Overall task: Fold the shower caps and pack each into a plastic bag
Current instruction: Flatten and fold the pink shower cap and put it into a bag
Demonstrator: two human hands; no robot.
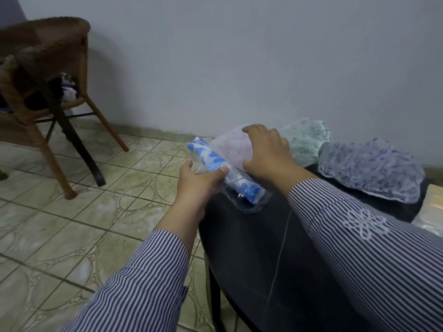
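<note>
The left hand (200,180) holds a clear plastic bag (230,178) at the near left edge of the dark counter (251,248), its fingers (221,169) pinching the bag around the middle, thumb on one side and the rest curled beneath. Inside the bag sits a rolled blue and white shower cap (215,160), lying at a slant so that its far end points up and left past the counter edge, while the bag's near end rests on the counter top. The right hand (267,149) reaches beyond it and rests palm down on a pale pink shower cap (230,148), fingers (251,129) spread loosely over the crumpled fabric; whether they grip it cannot be told. Just right of the pink cap, against the wall (239,56), lies a white cap with a green print (308,142), and right of that a bluish purple patterned cap (374,168), both loose and unfolded on the counter. Both arms wear striped sleeves (148,279). A pale flat thing (431,207) shows at the right edge, too cut off to identify. On the tiled floor (72,224) to the left stands a brown wicker chair (45,68) with some dark and white cloth (64,88) on its seat.
</note>
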